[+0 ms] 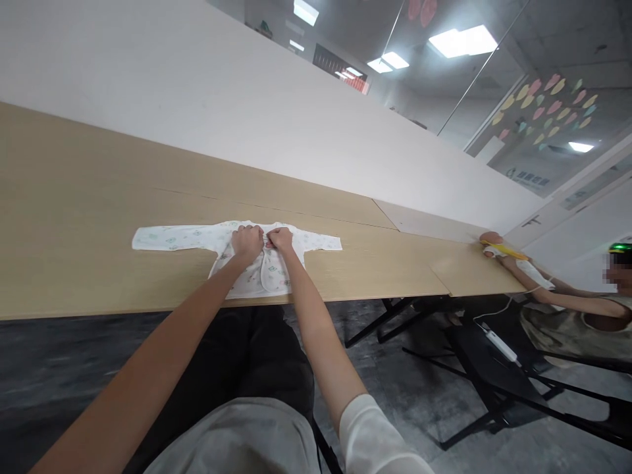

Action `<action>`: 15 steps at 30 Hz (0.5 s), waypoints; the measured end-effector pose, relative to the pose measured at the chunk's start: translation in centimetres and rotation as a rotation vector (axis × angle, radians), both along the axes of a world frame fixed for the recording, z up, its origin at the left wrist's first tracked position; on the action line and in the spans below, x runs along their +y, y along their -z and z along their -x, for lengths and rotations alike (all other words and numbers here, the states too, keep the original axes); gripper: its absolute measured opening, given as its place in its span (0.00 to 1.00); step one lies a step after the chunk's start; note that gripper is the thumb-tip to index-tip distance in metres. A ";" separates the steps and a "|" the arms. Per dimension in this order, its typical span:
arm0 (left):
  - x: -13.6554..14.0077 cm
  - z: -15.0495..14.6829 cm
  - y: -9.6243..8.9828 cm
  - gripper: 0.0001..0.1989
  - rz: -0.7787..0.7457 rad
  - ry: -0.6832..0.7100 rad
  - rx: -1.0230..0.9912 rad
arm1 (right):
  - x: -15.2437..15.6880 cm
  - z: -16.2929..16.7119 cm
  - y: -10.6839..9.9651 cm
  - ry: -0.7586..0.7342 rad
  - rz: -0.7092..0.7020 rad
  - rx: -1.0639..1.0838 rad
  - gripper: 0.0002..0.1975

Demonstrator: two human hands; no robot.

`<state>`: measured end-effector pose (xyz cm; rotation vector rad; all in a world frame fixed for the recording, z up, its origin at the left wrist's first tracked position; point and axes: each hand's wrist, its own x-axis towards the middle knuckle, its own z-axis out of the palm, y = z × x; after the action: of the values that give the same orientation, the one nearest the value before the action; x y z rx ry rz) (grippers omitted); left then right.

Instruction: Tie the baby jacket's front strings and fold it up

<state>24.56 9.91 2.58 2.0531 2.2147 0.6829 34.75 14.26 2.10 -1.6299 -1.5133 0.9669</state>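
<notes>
A small white baby shirt (247, 283) with a pale printed pattern lies spread on the wooden table (375, 270), its long sleeves stretched out to both sides. My left hand (248, 243) is on the upper front of the shirt, fingers curled at the front opening. Just beside it, my right hand (280, 239) pinches the cloth at the other edge of that opening, close below the neckline. The fingertips of both hands nearly meet, and any fastener between them is too small to make out.
A white wall (296, 155) runs along the table's far side. At the right, another person (582, 316) sits with arms on the table, handling a doll (491, 239) in yellow and white. A black folding chair (494, 368) with a white power strip (501, 345) stands between us.
</notes>
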 end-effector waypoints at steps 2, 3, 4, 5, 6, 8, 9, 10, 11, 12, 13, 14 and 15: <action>0.0 0.2 -0.1 0.21 0.016 -0.011 0.021 | -0.1 0.3 -0.1 -0.011 -0.041 -0.123 0.10; 0.0 0.3 -0.1 0.21 0.027 -0.017 0.021 | -0.2 0.5 -0.2 -0.015 -0.068 -0.185 0.10; 0.1 0.4 -0.2 0.20 0.035 -0.017 0.018 | -0.4 0.6 -0.4 -0.021 -0.098 -0.240 0.09; 0.1 0.5 -0.2 0.20 0.042 -0.014 0.016 | -0.6 0.8 -0.5 -0.029 -0.128 -0.288 0.08; 0.1 0.6 -0.3 0.19 0.047 -0.008 0.019 | -0.8 0.9 -0.7 -0.041 -0.155 -0.329 0.07; 0.0 0.9 -0.3 0.19 0.074 0.000 0.031 | -1.4 1.0 -1.1 -0.090 -0.203 -0.402 0.08; -0.1 1.1 -0.4 0.18 0.096 0.003 0.034 | -1.7 1.0 -1.2 -0.121 -0.225 -0.434 0.08; -0.2 1.3 -0.4 0.17 0.122 0.006 0.030 | -2.0 0.9 -1.4 -0.144 -0.243 -0.460 0.09; -0.3 1.6 -0.5 0.16 0.153 0.012 0.014 | -2.3 0.8 -1.5 -0.159 -0.256 -0.479 0.10; -0.4 1.8 -0.6 0.15 0.187 0.024 -0.015 | -2.7 0.7 -1.5 -0.169 -0.261 -0.489 0.11; -0.6 2.1 -0.6 0.15 0.219 0.040 -0.054 | -3.1 0.5 -1.5 -0.174 -0.258 -0.495 0.11; -0.7 2.3 -0.7 0.14 0.245 0.058 -0.098 | -3.5 0.4 -1.5 -0.182 -0.247 -0.498 0.10; -0.8 2.5 -0.7 0.14 0.265 0.077 -0.142 | -3.9 0.2 -1.5 -0.194 -0.235 -0.500 0.07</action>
<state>22.06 9.07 3.26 1.8875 2.0148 0.4815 34.51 10.31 3.65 -1.6465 -2.0633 0.4634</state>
